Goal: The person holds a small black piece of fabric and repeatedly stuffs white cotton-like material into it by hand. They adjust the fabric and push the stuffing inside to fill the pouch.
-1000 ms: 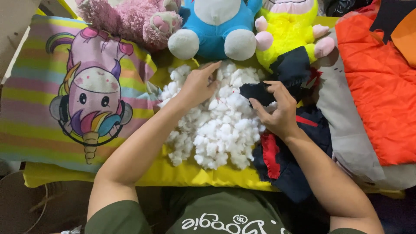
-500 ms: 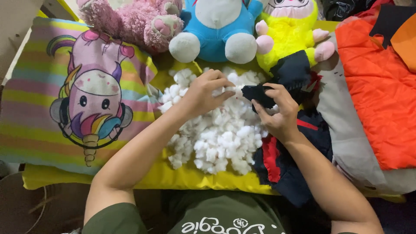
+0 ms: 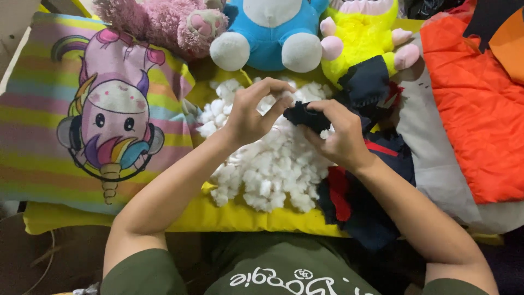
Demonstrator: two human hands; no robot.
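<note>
I am pinching a small tuft of white fluffy stuffing with my left hand, thumb and fingertips drawn together just above the heap of white fibre filling that is lying directly under both hands. My right hand is gripping the dark navy fabric skin of an unstuffed soft toy, fingers curled closed around a fold of it right beside my left fingertips; the rest of that skin, with its red patches, is trailing down under my right wrist.

To do this well, I am judging that I should be keeping the tufts small and teased loose, so that they pack evenly rather than in lumps, and holding the fabric's opening taut and steady; I cannot tell from here exactly where the opening is sitting under my fingers.

Everything is resting on a yellow cushion beneath my forearms. Beyond my hands a blue and white plush toy, a shaggy pink plush toy and a bright yellow plush toy are sitting in a row. Left of my left arm a striped pillow printed with a cartoon unicorn is lying; right of my right arm, a quilted orange jacket.
</note>
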